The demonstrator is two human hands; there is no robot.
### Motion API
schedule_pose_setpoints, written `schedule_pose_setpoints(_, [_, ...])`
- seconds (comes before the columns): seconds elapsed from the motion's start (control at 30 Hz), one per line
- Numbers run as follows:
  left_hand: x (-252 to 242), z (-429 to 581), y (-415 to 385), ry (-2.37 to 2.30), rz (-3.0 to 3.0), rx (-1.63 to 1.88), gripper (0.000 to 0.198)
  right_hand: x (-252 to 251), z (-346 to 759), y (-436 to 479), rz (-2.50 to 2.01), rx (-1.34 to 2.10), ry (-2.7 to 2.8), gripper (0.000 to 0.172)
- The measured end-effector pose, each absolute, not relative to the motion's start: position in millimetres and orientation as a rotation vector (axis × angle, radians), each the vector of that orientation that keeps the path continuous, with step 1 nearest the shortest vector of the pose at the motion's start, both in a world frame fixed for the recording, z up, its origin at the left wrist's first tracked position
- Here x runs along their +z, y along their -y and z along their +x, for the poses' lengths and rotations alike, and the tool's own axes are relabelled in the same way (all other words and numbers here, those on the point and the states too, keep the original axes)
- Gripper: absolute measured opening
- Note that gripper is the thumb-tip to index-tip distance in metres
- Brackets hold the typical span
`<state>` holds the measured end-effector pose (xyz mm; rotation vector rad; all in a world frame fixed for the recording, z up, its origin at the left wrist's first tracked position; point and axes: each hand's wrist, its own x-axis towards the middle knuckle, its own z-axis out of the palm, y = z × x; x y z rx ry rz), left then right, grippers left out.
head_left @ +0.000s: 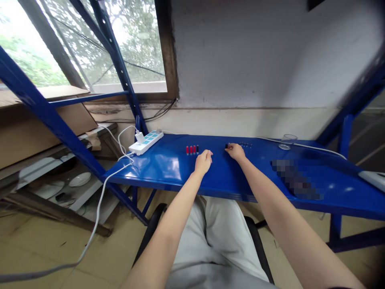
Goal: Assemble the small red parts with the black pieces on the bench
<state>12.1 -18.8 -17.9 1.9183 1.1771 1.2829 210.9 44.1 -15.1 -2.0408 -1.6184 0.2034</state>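
Note:
A row of small upright red cylinders point(190, 150) with pale lower ends stands on the blue table, with one black cylinder point(197, 149) at its right end. Just right of that row is my left hand point(203, 161), fingers drawn together; whatever lies between them is hidden. My right hand point(236, 151) pinches a small black cylinder point(226, 146) a short way further right, low over the tabletop. Behind that hand lie several tiny metallic-looking pieces point(246, 145), too small to name.
The blue table point(162, 164) runs along the wall. A white power strip point(146, 142) with cables lies at its left end. On the right are a clear glass point(288, 141), a blurred dark object point(294, 178) and a white edge of something point(373, 178). Blue frame posts rise at both sides.

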Motion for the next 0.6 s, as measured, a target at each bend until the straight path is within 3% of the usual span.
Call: schedule_pose_setpoints(0.6, [-18, 12, 19, -1.153, 1.863, 1.322, 0.034, -15, 220, -56, -2.033, 0.305, 1.687, 0.008])
